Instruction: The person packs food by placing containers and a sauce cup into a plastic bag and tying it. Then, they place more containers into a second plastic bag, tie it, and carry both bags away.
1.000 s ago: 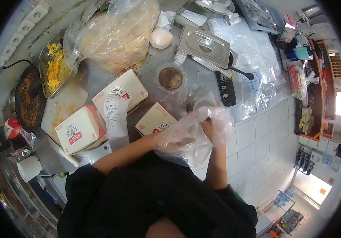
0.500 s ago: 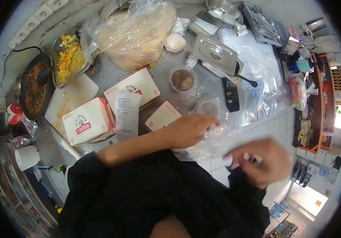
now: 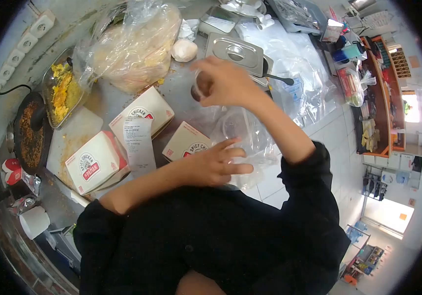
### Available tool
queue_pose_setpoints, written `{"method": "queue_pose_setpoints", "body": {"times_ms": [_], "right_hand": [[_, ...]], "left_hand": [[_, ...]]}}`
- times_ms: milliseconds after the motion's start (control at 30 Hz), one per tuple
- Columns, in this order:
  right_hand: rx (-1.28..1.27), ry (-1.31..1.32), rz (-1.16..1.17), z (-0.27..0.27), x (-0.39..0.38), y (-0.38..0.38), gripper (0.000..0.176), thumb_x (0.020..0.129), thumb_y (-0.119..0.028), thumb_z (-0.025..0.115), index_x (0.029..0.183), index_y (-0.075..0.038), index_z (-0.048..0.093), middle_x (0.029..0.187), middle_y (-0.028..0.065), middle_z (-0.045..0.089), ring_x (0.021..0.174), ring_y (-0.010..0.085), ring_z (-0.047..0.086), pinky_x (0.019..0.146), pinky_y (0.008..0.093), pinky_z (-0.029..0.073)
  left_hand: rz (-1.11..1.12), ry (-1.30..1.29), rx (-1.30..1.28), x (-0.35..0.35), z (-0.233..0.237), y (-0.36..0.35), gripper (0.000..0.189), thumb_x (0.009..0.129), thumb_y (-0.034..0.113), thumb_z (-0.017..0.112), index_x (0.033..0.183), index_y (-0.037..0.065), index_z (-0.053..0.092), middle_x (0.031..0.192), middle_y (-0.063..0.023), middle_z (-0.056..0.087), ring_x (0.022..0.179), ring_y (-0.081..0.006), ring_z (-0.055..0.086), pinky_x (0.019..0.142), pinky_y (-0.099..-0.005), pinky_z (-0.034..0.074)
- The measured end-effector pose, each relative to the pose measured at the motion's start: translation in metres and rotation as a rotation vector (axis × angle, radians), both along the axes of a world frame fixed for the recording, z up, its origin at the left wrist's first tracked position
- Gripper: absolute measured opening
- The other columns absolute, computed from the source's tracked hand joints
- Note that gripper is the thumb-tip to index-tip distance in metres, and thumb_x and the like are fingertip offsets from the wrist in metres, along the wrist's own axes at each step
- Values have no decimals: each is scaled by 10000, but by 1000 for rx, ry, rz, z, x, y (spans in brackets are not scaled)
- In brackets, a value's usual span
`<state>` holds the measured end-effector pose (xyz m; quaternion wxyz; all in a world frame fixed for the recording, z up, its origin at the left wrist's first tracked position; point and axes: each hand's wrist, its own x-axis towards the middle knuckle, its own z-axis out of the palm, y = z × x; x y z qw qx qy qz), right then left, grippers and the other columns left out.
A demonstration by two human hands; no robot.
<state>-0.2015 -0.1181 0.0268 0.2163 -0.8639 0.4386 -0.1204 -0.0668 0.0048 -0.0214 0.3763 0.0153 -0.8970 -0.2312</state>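
Reaching with the right hand (image 3: 228,84) for the clear tub (image 3: 201,88) on the bench (image 3: 184,108), curving half-open fingers around it, not showing a sure hold. Spreading the left hand (image 3: 216,164) loosely over the plastic bag (image 3: 245,142). Likely needing a soft, level hold on the tub.

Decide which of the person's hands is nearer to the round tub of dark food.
The right. The right hand is over the tub, partly hiding it; the left hand is farther off, at the clear plastic bag.
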Motion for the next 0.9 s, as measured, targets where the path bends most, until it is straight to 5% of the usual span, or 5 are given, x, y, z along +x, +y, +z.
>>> {"method": "queue_pose_setpoints", "body": {"times_ms": [233,367,600,700,900], "right_hand": [[-172,-46,88,164,-66,87,562,508,-172,723,1045,-83,584,1094,126,514,979,261,546,805,318,435],[61,-54,123,139,-87,98,608,496,-200,751,1070,-102,573,1108,117,520,998,276,552,765,337,471],[-197,76,-343,41,-65,100,565,500,-174,743,1041,-199,582,1105,-9,531,943,281,535,679,375,524],[-397,107,-461,8,-64,91,585,504,-168,747,1062,-213,578,1107,-15,534,963,265,533,668,358,528],[-211,-56,-578,-42,-77,71,631,479,-200,813,1066,-187,582,1180,38,469,979,293,549,704,393,510]], "left_hand": [[253,-369,462,-5,58,-65,398,678,51,636,1065,11,553,1226,-148,501,1095,-347,487,960,-402,399],[230,-323,309,-17,39,-95,716,582,-147,487,1271,42,443,1356,-155,381,1220,-325,409,990,-399,362],[-165,97,973,-31,24,-123,791,553,-173,380,1269,126,532,1458,-84,270,1332,-256,287,1042,-340,286],[199,-31,545,-37,33,-122,634,558,-162,398,1088,70,657,1417,-111,340,1293,-253,352,988,-324,354],[627,-470,591,-52,39,-140,410,591,-110,479,946,-31,668,1275,-133,509,1078,-284,555,845,-312,458]]}}
